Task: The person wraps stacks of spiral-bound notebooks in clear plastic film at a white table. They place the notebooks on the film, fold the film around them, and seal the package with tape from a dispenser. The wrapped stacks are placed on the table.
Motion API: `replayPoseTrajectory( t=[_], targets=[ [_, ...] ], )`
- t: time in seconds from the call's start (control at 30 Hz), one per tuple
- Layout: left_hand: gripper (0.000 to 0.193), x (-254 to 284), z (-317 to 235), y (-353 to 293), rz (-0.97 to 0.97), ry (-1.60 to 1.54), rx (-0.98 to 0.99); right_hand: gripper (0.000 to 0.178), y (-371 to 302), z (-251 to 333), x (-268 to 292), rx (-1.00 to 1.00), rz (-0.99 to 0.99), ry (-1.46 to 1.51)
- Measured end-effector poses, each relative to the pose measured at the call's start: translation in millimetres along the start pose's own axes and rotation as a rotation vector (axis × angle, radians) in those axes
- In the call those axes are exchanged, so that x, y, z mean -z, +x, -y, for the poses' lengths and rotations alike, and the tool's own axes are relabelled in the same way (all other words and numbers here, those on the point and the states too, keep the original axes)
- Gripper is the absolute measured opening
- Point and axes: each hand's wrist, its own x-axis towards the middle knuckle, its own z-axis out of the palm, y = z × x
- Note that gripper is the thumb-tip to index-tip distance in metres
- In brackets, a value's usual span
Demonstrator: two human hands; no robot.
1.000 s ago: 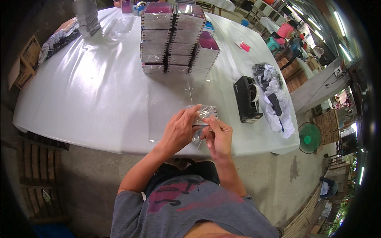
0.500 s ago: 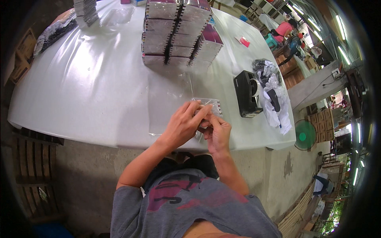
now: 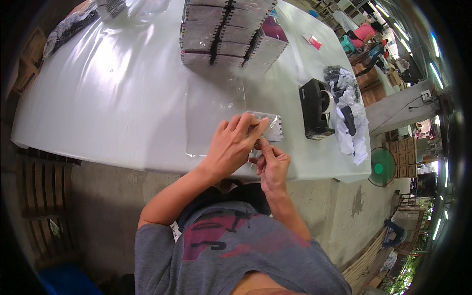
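Note:
A small spiral-bound notebook (image 3: 274, 129) in clear plastic lies near the table's front edge, its coil on the right. My left hand (image 3: 231, 145) covers its left part, thumb and forefinger closed on the clear plastic wrapper (image 3: 268, 132). Just below, my right hand (image 3: 274, 167) pinches the wrapper's near edge between thumb and forefinger, the other fingers curled. What lies beneath my left palm is hidden. A flat clear plastic sheet (image 3: 201, 118) is spread to the left of the notebook.
Stacks of wrapped spiral notebooks (image 3: 221, 39) stand at the far middle of the white table (image 3: 98, 123). To the right are a black tape dispenser (image 3: 313, 108) and crumpled plastic (image 3: 350, 132). A red packet (image 3: 314, 43) lies farther back. A green fan (image 3: 382, 168) stands beyond the table's right edge.
My hands have come slightly apart; the left fingers are raised and straighter, uncovering more of the notebook. The whole view has shifted a little.

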Motion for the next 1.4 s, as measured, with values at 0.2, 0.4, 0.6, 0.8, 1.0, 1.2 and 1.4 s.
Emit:
replayPoseTrajectory(
  t=[0.2, 0.4, 0.6, 0.8, 1.0, 1.2, 1.4],
  targets=[
    [0.065, 3, 6, 2, 0.047, 0.005, -0.029, 0.028, 5, -7, 0, 0.075, 0.006, -0.033],
    [0.078, 21, -2, 9, 0.181, -0.097, 0.003, 0.032, 19, -46, 10, 0.194, -0.085, -0.11],
    [0.075, 38, -12, 24, 0.304, 0.043, 0.026, 0.037, 28, -69, 21, 0.2, -0.103, -0.156],
    [0.083, -2, -15, 71, 0.48, 0.237, -0.084, 0.022, -4, -38, 13, -0.092, 0.343, -0.54],
    [0.108, 30, -12, 65, 0.123, -0.381, 0.145, 0.049, -15, -60, 9, -0.295, 0.845, -0.007],
    [0.105, 33, 22, -14, 0.075, -0.627, 0.062, 0.064, 39, -19, 30, 0.027, 0.614, 0.574],
    [0.097, -29, 28, -39, 0.065, -0.613, 0.36, 0.09, 59, -9, 39, 0.234, 0.516, -0.252]
  ],
)
